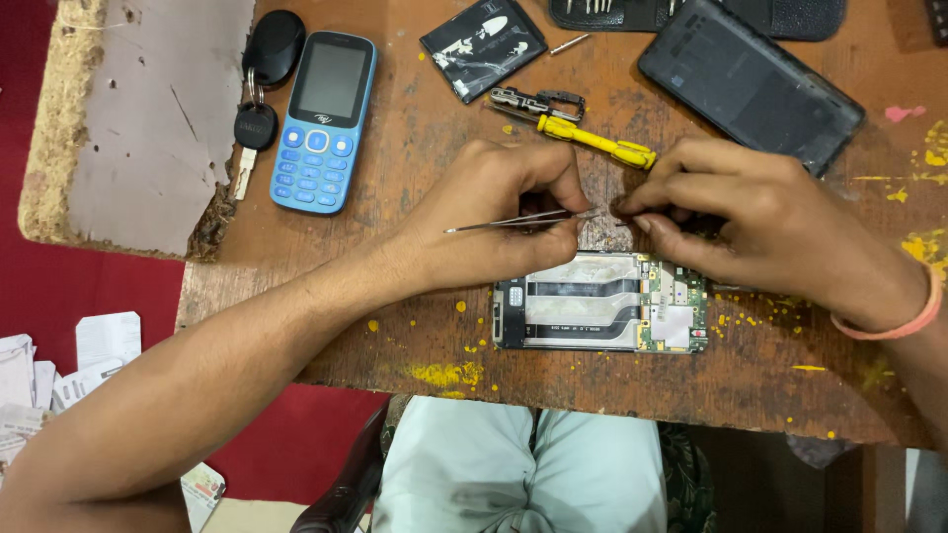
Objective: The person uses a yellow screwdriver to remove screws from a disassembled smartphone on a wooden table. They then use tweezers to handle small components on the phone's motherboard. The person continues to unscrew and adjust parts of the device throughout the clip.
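Note:
My left hand grips thin metal tweezers whose tips point right toward my right hand. The fingertips of my right hand pinch a tiny part right at the tweezer tips; the part is too small to make out. Just below both hands lies an opened phone with its circuit board and flat ribbon cable exposed. A yellow-handled screwdriver rests on the table just above the hands.
On the worn wooden table lie a blue keypad phone, a car key with black fob, a black battery, a small metal bracket, a dark phone back cover and a tool pouch. Papers lie on the floor at left.

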